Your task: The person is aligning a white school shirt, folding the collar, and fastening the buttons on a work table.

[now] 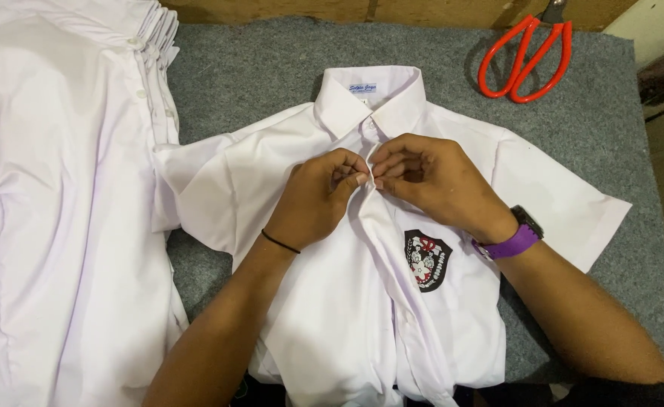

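Fingertips of both hands pinch the front placket of the short-sleeved white cotton shirt (324, 301), which lies face up on the grey felt table cover (272, 68), just below its collar. From the left: the stack of white shirts (61, 188) overlaps one sleeve and could drag it askew. The left hand (318, 197) and right hand (430, 181) meet tightly; a slip might misalign the edges. The orange-handled scissors (526, 59) lie well apart.

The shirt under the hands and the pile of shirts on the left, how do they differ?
The shirt lies singly, spread flat with both sleeves out; the pile of shirts is many stacked. The shirt shows an embroidered chest badge; the pile shows none. The left hand and right hand pinch the shirt's front placket; the pile is untouched. Both are white, collared and rest on the grey felt mat.
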